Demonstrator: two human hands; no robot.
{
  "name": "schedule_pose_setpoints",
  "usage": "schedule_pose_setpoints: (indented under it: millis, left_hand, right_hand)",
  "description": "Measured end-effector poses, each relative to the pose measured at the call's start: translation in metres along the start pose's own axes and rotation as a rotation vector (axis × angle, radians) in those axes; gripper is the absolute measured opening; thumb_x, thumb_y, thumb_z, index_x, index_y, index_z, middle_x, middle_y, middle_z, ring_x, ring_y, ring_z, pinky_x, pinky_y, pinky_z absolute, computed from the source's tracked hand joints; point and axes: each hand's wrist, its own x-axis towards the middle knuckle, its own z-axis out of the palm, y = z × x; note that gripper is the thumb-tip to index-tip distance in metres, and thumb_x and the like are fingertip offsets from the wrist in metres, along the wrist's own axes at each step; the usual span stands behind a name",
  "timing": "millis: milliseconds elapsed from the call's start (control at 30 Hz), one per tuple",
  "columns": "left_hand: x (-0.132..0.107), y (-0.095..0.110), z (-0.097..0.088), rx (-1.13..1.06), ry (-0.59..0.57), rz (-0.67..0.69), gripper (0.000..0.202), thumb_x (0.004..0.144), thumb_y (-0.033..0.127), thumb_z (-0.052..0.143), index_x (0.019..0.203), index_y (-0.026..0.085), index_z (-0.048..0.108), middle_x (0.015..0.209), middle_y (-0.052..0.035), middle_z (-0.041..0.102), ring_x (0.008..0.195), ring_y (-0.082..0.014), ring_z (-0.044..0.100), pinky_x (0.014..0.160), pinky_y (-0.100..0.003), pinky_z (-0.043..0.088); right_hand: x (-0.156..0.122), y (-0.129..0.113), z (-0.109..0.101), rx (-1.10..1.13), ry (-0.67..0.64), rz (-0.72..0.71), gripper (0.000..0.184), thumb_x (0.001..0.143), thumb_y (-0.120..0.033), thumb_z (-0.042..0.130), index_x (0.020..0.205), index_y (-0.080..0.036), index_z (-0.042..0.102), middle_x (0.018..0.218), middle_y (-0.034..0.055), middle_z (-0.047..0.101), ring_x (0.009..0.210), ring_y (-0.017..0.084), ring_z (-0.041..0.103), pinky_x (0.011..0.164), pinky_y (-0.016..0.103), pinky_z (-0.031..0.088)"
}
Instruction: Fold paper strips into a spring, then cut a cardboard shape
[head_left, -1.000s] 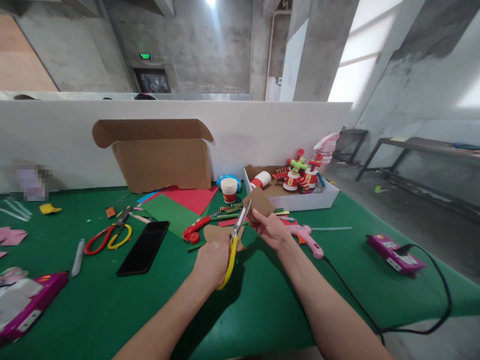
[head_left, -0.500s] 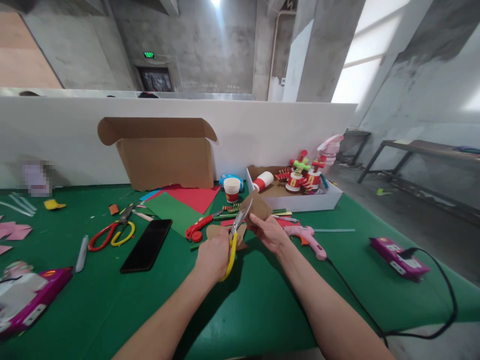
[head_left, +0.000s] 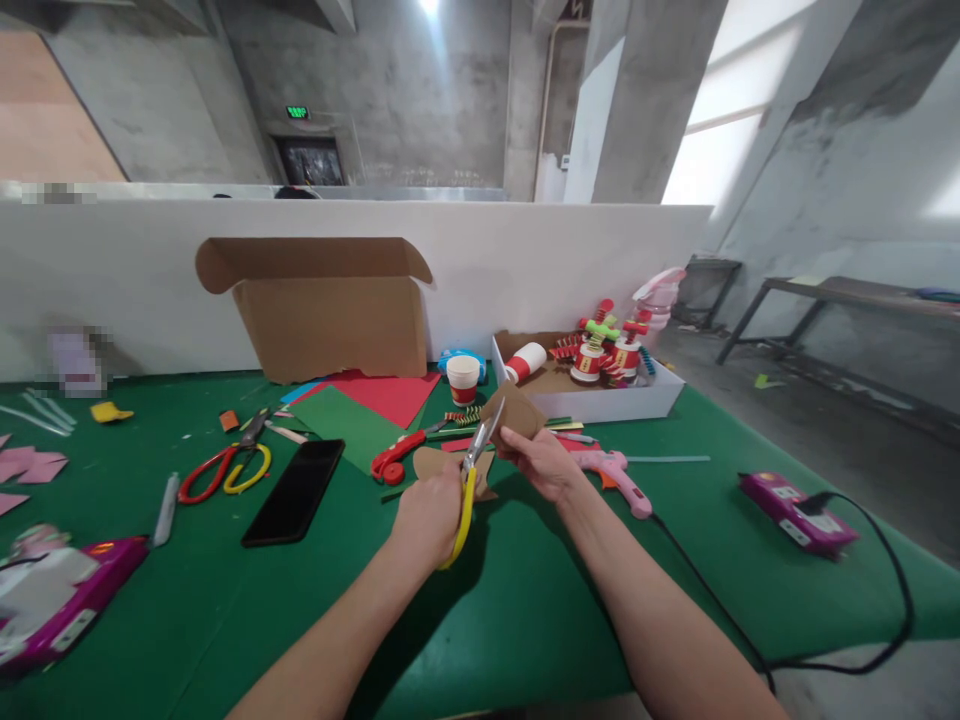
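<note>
My left hand (head_left: 429,515) is closed around yellow-handled scissors (head_left: 466,520), their blades pointing up and to the right. Between thumb and fingers, my right hand (head_left: 541,460) grips a small piece of brown cardboard (head_left: 523,412). The scissor blades meet the left edge of that cardboard; how far they cut into it I cannot tell. Under the scissors another brown cardboard scrap (head_left: 429,462) lies on the green table (head_left: 510,620). A red-handled cutting tool (head_left: 397,455) rests just left of the scrap.
A pink glue gun (head_left: 615,478) with a black cord lies to the right. Behind stand a paper cup (head_left: 463,380) and a white box (head_left: 630,405) of cup figures. On the left are a phone (head_left: 296,492) and red-and-yellow scissors (head_left: 225,470). A purple power strip (head_left: 796,515) sits at right.
Both hands keep nearly the same place, with the scissors still against the cardboard. The yellow handle has shifted very slightly. The things on the table stay put.
</note>
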Motion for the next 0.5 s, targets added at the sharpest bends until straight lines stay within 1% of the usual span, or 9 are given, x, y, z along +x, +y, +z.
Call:
schedule_pose_setpoints:
  millis: [167, 333, 500]
  left_hand:
    - [-0.0023, 0.0018, -0.0042, 0.032, -0.004, -0.016, 0.036, 0.097, 0.033, 0.028, 0.121, 0.011, 0.045, 0.094, -0.0164, 0.071, 0.09, -0.0316, 0.069, 0.074, -0.039, 0.051]
    - [-0.0033, 0.003, -0.0057, 0.032, 0.001, -0.018, 0.038, 0.098, 0.033, 0.025, 0.122, 0.011, 0.044, 0.091, -0.0151, 0.071, 0.088, -0.0318, 0.069, 0.073, -0.04, 0.051]
    - [-0.0022, 0.0021, -0.0032, 0.015, -0.008, -0.014, 0.037, 0.097, 0.033, 0.027, 0.121, 0.011, 0.044, 0.091, -0.0155, 0.071, 0.089, -0.0315, 0.069, 0.074, -0.038, 0.05]
  right_hand:
    - [-0.0007, -0.0039, -0.0025, -0.014, -0.02, 0.011, 0.043, 0.047, -0.032, 0.089, 0.083, -0.017, 0.071, 0.074, 0.0004, 0.071, 0.063, 0.012, 0.06, 0.057, 0.022, 0.045]
    - [0.0009, -0.0032, -0.0058, -0.011, -0.037, 0.029, 0.047, 0.048, -0.031, 0.089, 0.09, -0.017, 0.071, 0.08, 0.0027, 0.073, 0.066, 0.013, 0.063, 0.057, 0.022, 0.047]
    - [0.0018, -0.0024, -0.0074, -0.016, -0.055, 0.023, 0.044, 0.051, -0.03, 0.088, 0.089, -0.017, 0.07, 0.081, 0.0029, 0.073, 0.067, 0.013, 0.064, 0.057, 0.022, 0.048]
